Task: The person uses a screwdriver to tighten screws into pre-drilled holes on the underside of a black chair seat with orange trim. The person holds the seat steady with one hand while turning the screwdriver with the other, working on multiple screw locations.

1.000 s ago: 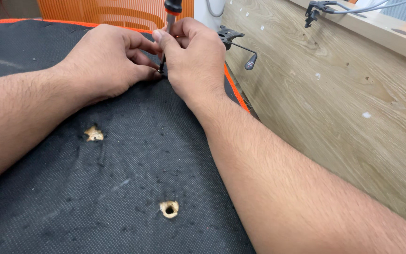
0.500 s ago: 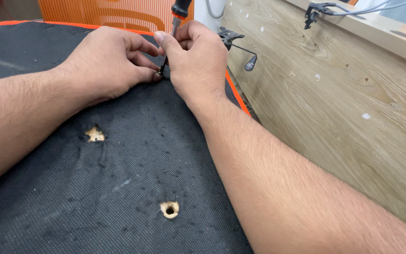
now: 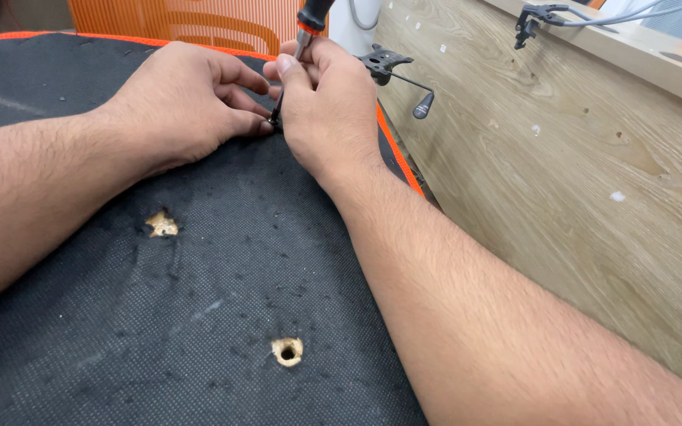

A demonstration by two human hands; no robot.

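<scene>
Pale wood-grain floor (image 3: pixel 593 181) off to the right, orange mesh chair back (image 3: pixel 199 24) up top, and filling the middle a black fabric-covered seat base (image 3: pixel 199 315) with an orange edge. Two ragged holes in the fabric showing light wood — one near the left forearm (image 3: pixel 161 225), one lower down (image 3: pixel 286 351). Right hand (image 3: pixel 325 110) closed around the metal shaft of a screwdriver (image 3: pixel 308 22), black handle with an orange collar poking up past the fingers, nearly upright, tip down on the fabric near the far edge. Left hand (image 3: pixel 183 102) lying palm-down on the fabric just beside it, fingers curled narrow toward the tip — probably pinching a small screw there, though too hidden to be sure. Black metal lever bracket (image 3: pixel 392 67) just behind the right hand, over the seat's edge.
</scene>
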